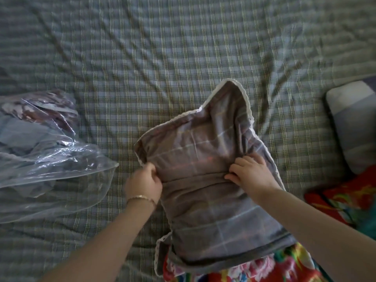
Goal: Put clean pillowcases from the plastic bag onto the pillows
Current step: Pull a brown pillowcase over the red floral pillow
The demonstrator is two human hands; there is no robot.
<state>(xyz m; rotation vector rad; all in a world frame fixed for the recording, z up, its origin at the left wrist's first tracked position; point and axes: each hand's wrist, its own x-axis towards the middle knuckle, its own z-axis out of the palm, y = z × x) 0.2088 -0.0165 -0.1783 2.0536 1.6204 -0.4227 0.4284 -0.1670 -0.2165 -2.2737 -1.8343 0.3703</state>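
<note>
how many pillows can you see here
2. One floral pillow mid-bed, partly inside the grey pillowcase that the left hand and right hand grip. One striped pillow at the right edge. The floral cloth near it may hide another.

The person's forearms are bare from the near edge of the view to the left hand [143, 183] and the right hand [251, 173], and a thin gold-coloured bracelet [140, 198] circles the left wrist.
</note>
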